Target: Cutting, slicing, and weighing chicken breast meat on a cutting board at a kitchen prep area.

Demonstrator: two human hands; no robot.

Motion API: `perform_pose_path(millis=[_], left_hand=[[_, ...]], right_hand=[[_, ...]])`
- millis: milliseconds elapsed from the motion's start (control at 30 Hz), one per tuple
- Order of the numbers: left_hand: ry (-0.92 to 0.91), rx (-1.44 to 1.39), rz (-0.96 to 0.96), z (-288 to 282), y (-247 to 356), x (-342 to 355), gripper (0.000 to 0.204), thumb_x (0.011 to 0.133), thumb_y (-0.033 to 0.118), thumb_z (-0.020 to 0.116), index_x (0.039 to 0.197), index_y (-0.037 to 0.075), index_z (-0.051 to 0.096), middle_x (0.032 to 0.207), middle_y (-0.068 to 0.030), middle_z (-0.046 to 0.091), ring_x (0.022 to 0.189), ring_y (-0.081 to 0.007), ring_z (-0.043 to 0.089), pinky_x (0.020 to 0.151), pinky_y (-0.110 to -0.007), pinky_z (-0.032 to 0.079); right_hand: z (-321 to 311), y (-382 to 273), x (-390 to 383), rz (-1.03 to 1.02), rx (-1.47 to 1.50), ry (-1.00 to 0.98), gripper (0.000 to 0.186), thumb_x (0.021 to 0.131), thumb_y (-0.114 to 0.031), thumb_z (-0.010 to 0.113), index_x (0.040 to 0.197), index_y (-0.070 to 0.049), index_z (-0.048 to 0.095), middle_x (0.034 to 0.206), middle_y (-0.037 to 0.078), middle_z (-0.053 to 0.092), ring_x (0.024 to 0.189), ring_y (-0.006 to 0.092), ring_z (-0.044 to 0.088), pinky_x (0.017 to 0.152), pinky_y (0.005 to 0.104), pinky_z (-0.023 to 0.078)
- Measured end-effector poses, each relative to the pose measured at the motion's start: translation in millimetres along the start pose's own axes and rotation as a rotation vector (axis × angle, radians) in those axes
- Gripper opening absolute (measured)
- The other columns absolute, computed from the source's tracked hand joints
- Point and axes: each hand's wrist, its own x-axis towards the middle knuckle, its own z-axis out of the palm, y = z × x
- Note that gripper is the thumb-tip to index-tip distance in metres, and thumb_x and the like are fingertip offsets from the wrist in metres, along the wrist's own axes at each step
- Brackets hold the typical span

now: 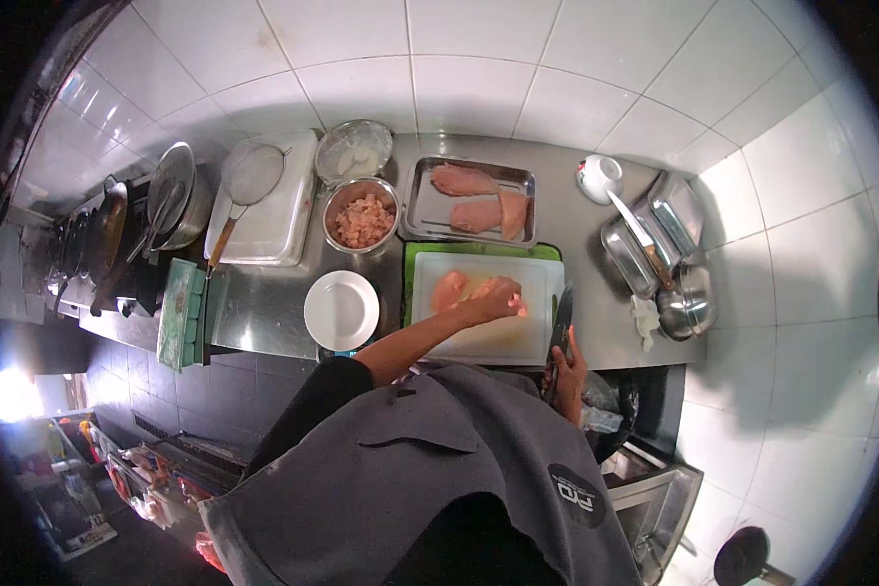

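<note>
On the white cutting board [503, 344] lies raw pale-pink meat [449, 289], which looks like chicken breast. My left hand [490, 301] is over the middle of the board, beside the meat, with its fingers curled inward. Something pale pink shows at those fingertips, too small to tell whether it is meat. My right hand [568, 379] is wrapped round the handle of a dark-bladed kitchen knife [564, 314] at the board's right edge, the blade pointing away from me. A green board [413, 256] shows from beneath the white one.
Behind the board stands a metal tray [430, 223] with several meat slices. To the left are a steel bowl of diced meat [364, 221], a white bowl [342, 311] and a strainer [252, 176]. Rightward are steel containers [630, 259], another knife [633, 220] and a crumpled tissue [645, 320].
</note>
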Motion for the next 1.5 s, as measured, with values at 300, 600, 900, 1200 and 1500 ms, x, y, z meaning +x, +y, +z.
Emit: perform_pose_path(millis=[300, 600, 900, 1200, 1500], left_hand=[[-0.033, 0.133, 0.268, 6.4, -38.8, -35.8, 0.021, 0.086, 0.012, 0.067, 0.105, 0.005, 0.069, 0.102, -0.0131, 0.068, 0.104, -0.0287, 0.065, 0.085, -0.039, 0.054], [0.195, 0.339, 0.452, 41.0, -24.7, -86.0, 0.037, 0.088, 0.015, 0.068, 0.124, 0.010, 0.061, 0.131, -0.0111, 0.057, 0.128, -0.0276, 0.053, 0.105, -0.040, 0.048], [0.244, 0.222, 0.275, 50.4, -6.2, -100.3, 0.045, 0.089, 0.018, 0.067, 0.131, 0.007, 0.057, 0.140, -0.0175, 0.049, 0.132, -0.0358, 0.048, 0.109, -0.046, 0.043], [0.346, 0.267, 0.311, 65.4, -10.9, -99.6, 0.052, 0.081, 0.008, 0.066, 0.131, 0.000, 0.056, 0.140, -0.0182, 0.052, 0.134, -0.0378, 0.048, 0.110, -0.046, 0.043], [0.239, 0.368, 0.298, 68.5, -15.0, -104.8, 0.057, 0.079, 0.013, 0.069, 0.133, 0.000, 0.056, 0.146, -0.0184, 0.046, 0.139, -0.0345, 0.043, 0.114, -0.045, 0.039]], right_hand=[[-16.2, 34.8, 11.1, -0.111, -0.207, -0.019, 0.059, 0.098, -0.007, 0.059, 0.152, -0.024, 0.042, 0.064, 0.001, 0.058, 0.048, 0.0084, 0.044, 0.044, 0.0263, 0.038], [17.3, 13.0, -7.2, -0.334, -0.923, -0.121, 0.063, 0.095, -0.005, 0.055, 0.153, -0.024, 0.038, 0.089, 0.025, 0.065, 0.072, 0.0349, 0.062, 0.071, 0.0408, 0.050], [24.9, 23.0, -1.4, -0.522, -0.978, -0.263, 0.066, 0.094, -0.003, 0.051, 0.155, -0.024, 0.032, 0.094, 0.025, 0.065, 0.083, 0.0433, 0.065, 0.074, 0.0523, 0.050], [20.2, 28.8, -2.4, -0.486, -1.064, -0.298, 0.062, 0.095, -0.004, 0.050, 0.153, -0.023, 0.037, 0.094, 0.023, 0.066, 0.082, 0.0419, 0.065, 0.072, 0.0505, 0.050], [19.9, 28.7, -1.3, -0.538, -1.020, -0.329, 0.070, 0.092, -0.001, 0.054, 0.155, -0.019, 0.030, 0.090, 0.023, 0.065, 0.078, 0.0412, 0.065, 0.069, 0.0505, 0.051]])
